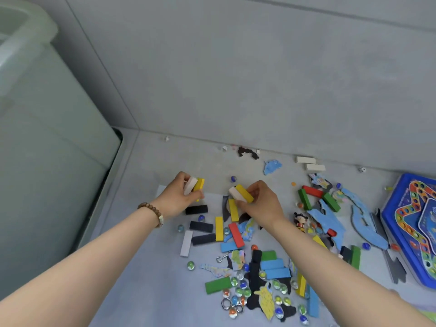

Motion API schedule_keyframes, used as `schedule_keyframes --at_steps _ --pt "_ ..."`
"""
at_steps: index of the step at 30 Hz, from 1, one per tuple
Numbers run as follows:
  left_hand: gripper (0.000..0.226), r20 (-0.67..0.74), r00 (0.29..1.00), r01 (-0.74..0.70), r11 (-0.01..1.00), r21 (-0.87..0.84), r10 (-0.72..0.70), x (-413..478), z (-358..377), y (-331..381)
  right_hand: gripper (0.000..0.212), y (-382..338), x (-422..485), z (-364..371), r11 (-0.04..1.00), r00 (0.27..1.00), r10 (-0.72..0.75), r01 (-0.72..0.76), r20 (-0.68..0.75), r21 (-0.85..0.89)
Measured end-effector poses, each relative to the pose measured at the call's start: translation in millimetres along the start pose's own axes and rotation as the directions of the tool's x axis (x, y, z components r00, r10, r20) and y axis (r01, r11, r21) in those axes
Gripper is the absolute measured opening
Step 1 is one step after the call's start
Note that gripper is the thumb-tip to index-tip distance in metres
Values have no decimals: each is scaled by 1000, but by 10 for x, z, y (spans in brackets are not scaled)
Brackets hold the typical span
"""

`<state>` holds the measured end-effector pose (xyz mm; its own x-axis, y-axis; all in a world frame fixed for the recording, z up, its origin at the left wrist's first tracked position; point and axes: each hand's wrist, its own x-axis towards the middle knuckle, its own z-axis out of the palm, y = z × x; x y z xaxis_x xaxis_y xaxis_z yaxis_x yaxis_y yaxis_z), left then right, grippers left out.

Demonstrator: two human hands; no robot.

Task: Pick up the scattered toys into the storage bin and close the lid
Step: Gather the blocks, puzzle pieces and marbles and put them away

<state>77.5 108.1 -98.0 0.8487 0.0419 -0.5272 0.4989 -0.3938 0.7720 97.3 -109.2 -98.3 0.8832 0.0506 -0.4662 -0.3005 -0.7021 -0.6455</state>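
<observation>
Gathering step: left hand (pixel 175 199) grip clamped on white and yellow blocks (pixel 194 185), right hand (pixel 262 204) clamped on second pair (pixel 240 193). Next: carry both left to storage bin (pixel 47 138), drop in

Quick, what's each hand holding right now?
Left hand: holds two blocks, white and yellow.
Right hand: holds two more blocks, white and yellow.

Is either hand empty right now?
No: the left hand grips a white-and-yellow block pair, and the right hand grips a second block pair.
</observation>
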Motion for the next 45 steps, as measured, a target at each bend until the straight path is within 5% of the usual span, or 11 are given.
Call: schedule_keyframes --at_steps 15,24,34,38,45 --pt "29 59 998 -48 959 280 33 -120 -47 -234 41 -128 21 175 980 996 75 -82 -44 -180" --pt "33 -83 995 -11 901 435 52 -79 63 -177 42 -87 -24 144 983 993 47 -65 -109 -170" --pt "37 -135 986 -38 927 374 95 -74 145 -141 42 -43 -6 96 996 990 91 -89 -104 18" --pt "29 -138 985 -74 974 214 105 -101 79 57 34 -147 -66 -66 976 996 90 -83 -26 199" --pt "21 -142 959 -229 966 120 245 -601 -717 1064 33 -1182 -440 -718 904 995 -61 20 83 426"
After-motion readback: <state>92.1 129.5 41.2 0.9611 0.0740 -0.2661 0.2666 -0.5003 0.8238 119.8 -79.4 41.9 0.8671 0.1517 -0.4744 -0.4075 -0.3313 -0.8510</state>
